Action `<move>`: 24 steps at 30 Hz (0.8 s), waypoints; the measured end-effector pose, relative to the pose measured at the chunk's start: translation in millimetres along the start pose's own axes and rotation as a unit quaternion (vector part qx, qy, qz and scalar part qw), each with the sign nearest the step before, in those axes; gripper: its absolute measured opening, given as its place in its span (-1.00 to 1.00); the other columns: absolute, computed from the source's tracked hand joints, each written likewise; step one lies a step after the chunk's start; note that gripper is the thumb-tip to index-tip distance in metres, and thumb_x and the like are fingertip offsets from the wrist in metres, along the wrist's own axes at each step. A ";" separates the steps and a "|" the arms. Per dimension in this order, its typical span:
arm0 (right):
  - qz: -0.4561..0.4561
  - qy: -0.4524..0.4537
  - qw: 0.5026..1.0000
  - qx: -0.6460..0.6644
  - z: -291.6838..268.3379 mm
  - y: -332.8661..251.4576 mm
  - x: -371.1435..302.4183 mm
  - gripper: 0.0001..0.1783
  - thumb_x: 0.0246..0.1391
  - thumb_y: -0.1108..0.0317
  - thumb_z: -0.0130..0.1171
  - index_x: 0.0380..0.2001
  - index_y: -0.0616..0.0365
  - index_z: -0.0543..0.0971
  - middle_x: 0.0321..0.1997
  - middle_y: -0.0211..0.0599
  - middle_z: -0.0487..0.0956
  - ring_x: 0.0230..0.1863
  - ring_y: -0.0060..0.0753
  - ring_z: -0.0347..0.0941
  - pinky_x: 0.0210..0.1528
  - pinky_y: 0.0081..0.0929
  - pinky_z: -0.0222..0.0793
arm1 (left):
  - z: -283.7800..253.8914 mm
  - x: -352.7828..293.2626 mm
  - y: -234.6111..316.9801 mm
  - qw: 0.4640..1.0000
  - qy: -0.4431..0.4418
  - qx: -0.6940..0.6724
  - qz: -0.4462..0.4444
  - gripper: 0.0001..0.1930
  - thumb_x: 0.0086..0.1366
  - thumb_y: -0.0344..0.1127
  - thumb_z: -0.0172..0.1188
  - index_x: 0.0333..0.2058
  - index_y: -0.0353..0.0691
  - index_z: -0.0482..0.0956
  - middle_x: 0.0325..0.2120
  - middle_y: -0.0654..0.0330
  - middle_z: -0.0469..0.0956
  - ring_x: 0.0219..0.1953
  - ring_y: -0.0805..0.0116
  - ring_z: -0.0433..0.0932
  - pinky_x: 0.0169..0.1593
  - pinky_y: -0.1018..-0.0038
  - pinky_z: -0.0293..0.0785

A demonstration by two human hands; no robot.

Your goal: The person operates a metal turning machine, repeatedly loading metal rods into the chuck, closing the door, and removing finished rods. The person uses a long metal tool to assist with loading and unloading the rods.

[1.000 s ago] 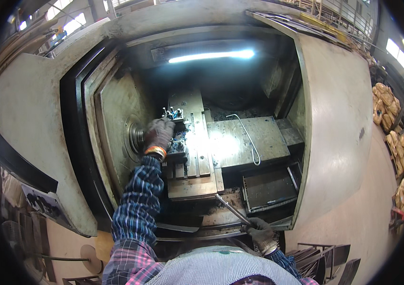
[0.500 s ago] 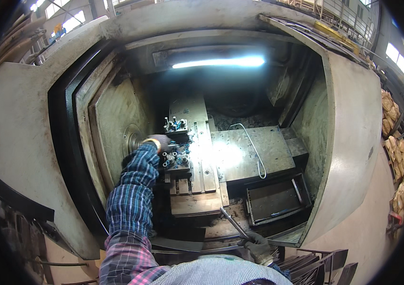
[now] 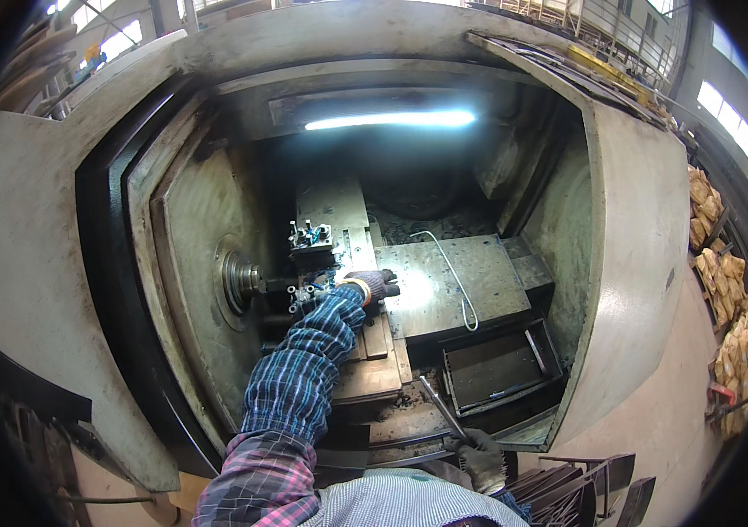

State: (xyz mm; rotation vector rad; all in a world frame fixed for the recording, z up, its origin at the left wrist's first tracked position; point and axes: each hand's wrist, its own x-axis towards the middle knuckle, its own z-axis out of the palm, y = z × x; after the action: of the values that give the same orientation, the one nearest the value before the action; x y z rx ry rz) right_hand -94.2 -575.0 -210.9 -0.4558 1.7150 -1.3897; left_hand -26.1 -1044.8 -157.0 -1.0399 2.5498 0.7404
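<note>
My left hand (image 3: 372, 286), in a dark glove with a light cuff, reaches over the cross slide (image 3: 376, 338) of a lathe. Its fingertips point right and look apart, with nothing plainly held; the palm side is hidden. Left of it are two tool blocks with bolts, the rear one (image 3: 310, 237) and the front one (image 3: 303, 297), with blue chips around them. The round spindle nose (image 3: 244, 279) stands farther left. Down at the front, my right hand (image 3: 481, 458), in a dark glove, is closed around a metal bar (image 3: 440, 406) that slants up and left.
A bent pale rod (image 3: 455, 279) lies on the flat metal plate (image 3: 501, 272) at the right. In front of that plate sits a dark tray (image 3: 498, 408). A lamp tube (image 3: 390, 119) glows at the back. The housing's right edge (image 3: 598, 263) borders the opening, and thin rods (image 3: 558, 501) lie near my right hand.
My left hand has moved right, from beside the spindle to over the cross slide, uncovering the spindle nose. My right hand still grips the bar. The whole view has shifted slightly.
</note>
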 end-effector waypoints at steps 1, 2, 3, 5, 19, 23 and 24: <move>0.006 0.000 1.000 0.013 0.7 -3.5 0.6 -0.74 0.13 0.54 0.28 -0.08 0.29 0.65 -0.24 -0.35 0.71 -0.26 -0.58 0.60 -0.15 -0.56 0.53 | 2.5 -1.4 0.4 1.000 -0.002 -0.011 -0.011 -0.32 0.36 0.32 0.04 0.28 0.04 0.43 0.14 -0.02 0.57 0.20 -0.06 0.52 0.25 0.11 0.39; -0.010 -0.002 1.000 -0.022 -0.9 -2.3 3.3 -0.74 0.14 0.55 0.28 -0.07 0.29 0.65 -0.24 -0.36 0.70 -0.27 -0.59 0.59 -0.15 -0.57 0.53 | 8.6 -2.1 4.6 0.999 0.042 0.020 -0.013 -0.32 0.36 0.34 0.02 0.20 -0.06 0.51 0.10 -0.02 0.59 0.18 -0.05 0.53 0.24 0.11 0.39; -0.025 -0.006 0.998 -0.058 -5.2 0.8 7.6 -0.74 0.15 0.55 0.28 -0.07 0.29 0.65 -0.24 -0.36 0.70 -0.29 -0.59 0.58 -0.16 -0.58 0.52 | 12.3 -5.9 10.8 0.997 0.067 0.025 -0.028 -0.31 0.36 0.33 0.02 0.19 -0.11 0.51 0.09 -0.04 0.59 0.17 -0.07 0.53 0.25 0.00 0.35; -0.042 -0.016 0.996 -0.077 -9.1 1.6 16.5 -0.74 0.16 0.55 0.27 -0.06 0.29 0.65 -0.24 -0.36 0.70 -0.30 -0.59 0.58 -0.17 -0.59 0.52 | 14.3 -11.6 18.5 0.996 0.080 0.029 -0.039 -0.34 0.35 0.27 0.06 0.18 -0.13 0.51 0.08 -0.06 0.59 0.17 -0.10 0.53 0.24 -0.12 0.31; -0.032 -0.034 0.998 -0.041 13.0 -36.5 28.4 -0.72 0.10 0.60 0.31 -0.08 0.34 0.64 -0.20 -0.26 0.70 -0.21 -0.50 0.62 -0.09 -0.53 0.59 | 67.0 -23.5 5.7 0.972 0.211 0.087 0.059 -0.67 0.39 -0.11 0.12 0.09 0.12 0.54 -0.05 0.06 0.63 0.05 -0.02 0.57 0.11 -0.02 0.35; -0.041 -0.022 0.999 -0.015 11.4 -23.9 35.2 -0.70 0.09 0.62 0.31 -0.07 0.36 0.63 -0.23 -0.26 0.70 -0.22 -0.48 0.63 -0.11 -0.51 0.61 | 51.2 -31.6 28.6 0.982 0.166 0.090 0.028 -0.61 0.44 0.04 0.09 0.18 0.16 0.43 -0.05 0.07 0.66 0.04 -0.02 0.60 0.06 -0.06 0.38; -0.050 -0.024 0.998 -0.008 9.4 -18.9 37.1 -0.70 0.09 0.63 0.30 -0.06 0.37 0.62 -0.23 -0.26 0.70 -0.23 -0.47 0.64 -0.11 -0.51 0.61 | 44.4 -30.4 31.5 0.987 0.133 0.087 0.016 -0.57 0.42 0.08 0.09 0.19 0.13 0.42 -0.08 0.07 0.67 0.03 -0.03 0.61 0.06 -0.09 0.36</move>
State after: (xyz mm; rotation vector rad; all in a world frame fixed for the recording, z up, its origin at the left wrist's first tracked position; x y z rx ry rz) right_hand -112.0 -613.7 -207.9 -0.5854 1.6850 -1.4255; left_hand -24.2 -983.8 -169.2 -1.1064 2.7995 0.3980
